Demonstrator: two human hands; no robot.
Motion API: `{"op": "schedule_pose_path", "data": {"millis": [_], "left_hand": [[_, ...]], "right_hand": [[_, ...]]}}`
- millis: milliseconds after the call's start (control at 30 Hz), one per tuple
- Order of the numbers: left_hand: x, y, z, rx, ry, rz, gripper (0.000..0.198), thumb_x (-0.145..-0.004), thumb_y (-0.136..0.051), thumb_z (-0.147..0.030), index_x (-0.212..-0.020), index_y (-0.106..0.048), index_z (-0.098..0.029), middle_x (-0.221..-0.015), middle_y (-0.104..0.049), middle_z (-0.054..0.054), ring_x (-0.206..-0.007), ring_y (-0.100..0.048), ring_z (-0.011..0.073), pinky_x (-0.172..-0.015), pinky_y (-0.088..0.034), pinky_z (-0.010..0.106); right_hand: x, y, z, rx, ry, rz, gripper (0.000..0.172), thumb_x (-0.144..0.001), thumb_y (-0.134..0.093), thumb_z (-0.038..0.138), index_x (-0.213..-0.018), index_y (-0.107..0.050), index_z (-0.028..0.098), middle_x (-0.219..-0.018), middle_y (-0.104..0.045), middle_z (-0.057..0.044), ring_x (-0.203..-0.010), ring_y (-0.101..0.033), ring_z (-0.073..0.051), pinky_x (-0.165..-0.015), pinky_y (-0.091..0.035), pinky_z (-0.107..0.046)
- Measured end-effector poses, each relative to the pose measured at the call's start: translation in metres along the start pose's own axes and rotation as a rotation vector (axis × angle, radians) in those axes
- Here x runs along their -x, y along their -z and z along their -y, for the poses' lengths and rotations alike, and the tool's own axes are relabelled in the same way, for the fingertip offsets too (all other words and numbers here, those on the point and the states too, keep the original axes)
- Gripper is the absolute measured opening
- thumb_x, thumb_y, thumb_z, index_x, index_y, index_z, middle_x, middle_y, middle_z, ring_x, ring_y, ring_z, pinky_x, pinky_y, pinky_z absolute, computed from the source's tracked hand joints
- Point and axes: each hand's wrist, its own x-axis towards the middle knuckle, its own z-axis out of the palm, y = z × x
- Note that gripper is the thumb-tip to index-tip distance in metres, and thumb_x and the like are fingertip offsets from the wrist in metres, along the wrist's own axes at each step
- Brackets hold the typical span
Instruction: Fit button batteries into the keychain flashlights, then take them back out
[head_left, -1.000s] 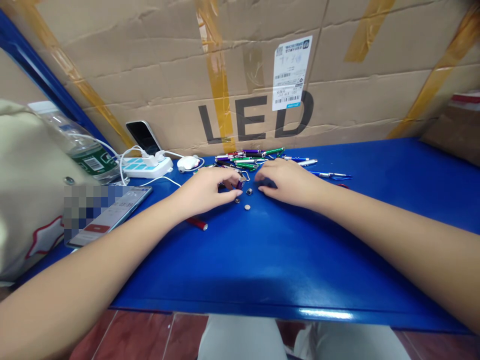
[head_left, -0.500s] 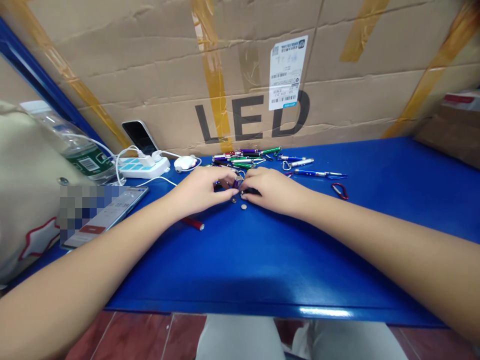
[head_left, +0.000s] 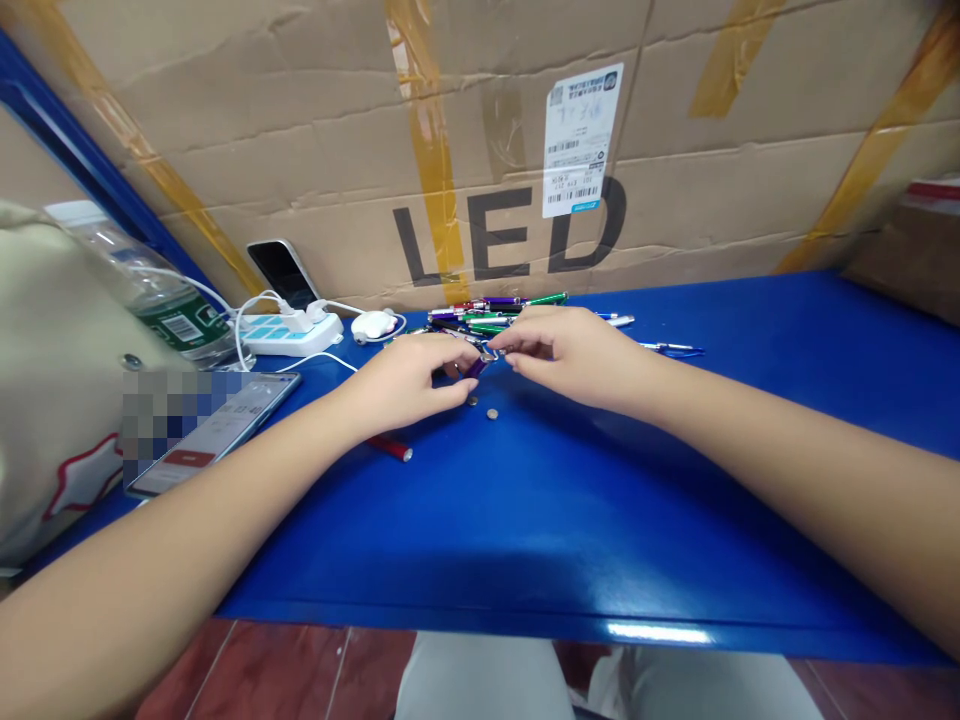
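Note:
My left hand [head_left: 416,382] pinches a small purple metal penlight tube [head_left: 478,367], its silvery end pointing up and right. At that end, my right hand [head_left: 581,350] has its thumb and fingers brought together on a small shiny piece, too small to make out. Just below the hands two small round button cells lie on the table, one coppery cell [head_left: 492,414] in front and one darker cell [head_left: 472,401] by my left thumb. A red penlight tube [head_left: 393,449] lies under my left wrist, partly hidden. Behind my fingers rests a pile of coloured penlights [head_left: 487,318].
On the left are a phone [head_left: 217,430], a white power strip [head_left: 292,335] with cables, a white charger [head_left: 373,326], a plastic bottle [head_left: 184,320] and a cream bag [head_left: 60,390]. A large cardboard box [head_left: 330,150] stands behind the blue table [head_left: 480,540].
My right hand has risen slightly and drawn back from the left, now covering the red carabiner and part of a blue penlight. The purple tube tilts more to the right.

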Motion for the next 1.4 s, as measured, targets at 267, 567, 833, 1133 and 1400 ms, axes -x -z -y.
{"op": "schedule_pose_path", "data": {"millis": [267,567,833,1133,1400], "left_hand": [[0.0,-0.001,0.002,0.0,-0.008,0.0,0.016,-0.087,-0.058,-0.025,-0.097,-0.067,-0.016,-0.082,-0.066,0.001,-0.075,-0.059,0.0148,-0.073,-0.042,0.026],[0.001,0.0,-0.002,-0.038,-0.056,0.004,0.024,-0.088,-0.058,-0.023,-0.106,-0.07,-0.014,-0.083,-0.066,0.003,-0.077,-0.06,0.0157,-0.074,-0.044,0.027],[0.002,0.001,-0.003,-0.16,-0.086,0.004,0.031,-0.09,-0.053,-0.026,-0.115,-0.069,-0.015,-0.1,-0.068,0.009,-0.087,-0.064,0.0199,-0.078,-0.048,0.031],[0.003,0.001,-0.004,-0.159,-0.082,0.012,0.032,-0.091,-0.053,-0.029,-0.117,-0.068,-0.018,-0.105,-0.068,0.009,-0.092,-0.064,0.0212,-0.08,-0.049,0.032],[0.002,0.0,-0.006,-0.019,-0.081,-0.003,0.031,-0.091,-0.053,-0.026,-0.116,-0.069,-0.018,-0.102,-0.069,0.007,-0.094,-0.063,0.0187,-0.087,-0.048,0.03]], "right_hand": [[0.002,0.008,0.004,-0.011,-0.065,-0.002,0.035,-0.082,-0.057,0.012,-0.117,-0.064,0.015,-0.09,-0.071,-0.004,-0.076,-0.063,-0.016,-0.069,-0.047,-0.027],[0.001,0.007,0.012,0.085,-0.025,0.056,0.031,-0.08,-0.057,0.01,-0.111,-0.06,0.015,-0.089,-0.069,-0.004,-0.078,-0.063,-0.017,-0.07,-0.046,-0.027],[0.002,0.009,0.011,0.165,0.009,0.08,0.026,-0.08,-0.054,0.009,-0.105,-0.06,0.015,-0.089,-0.068,-0.006,-0.077,-0.062,-0.017,-0.071,-0.045,-0.027],[0.002,0.01,0.016,0.297,0.06,0.132,0.025,-0.083,-0.049,0.009,-0.104,-0.059,0.018,-0.092,-0.07,-0.008,-0.078,-0.063,-0.021,-0.069,-0.044,-0.03],[0.004,0.009,0.017,0.437,0.153,0.134,0.021,-0.087,-0.046,0.009,-0.102,-0.058,0.016,-0.099,-0.07,-0.013,-0.088,-0.064,-0.026,-0.071,-0.042,-0.032]]}}
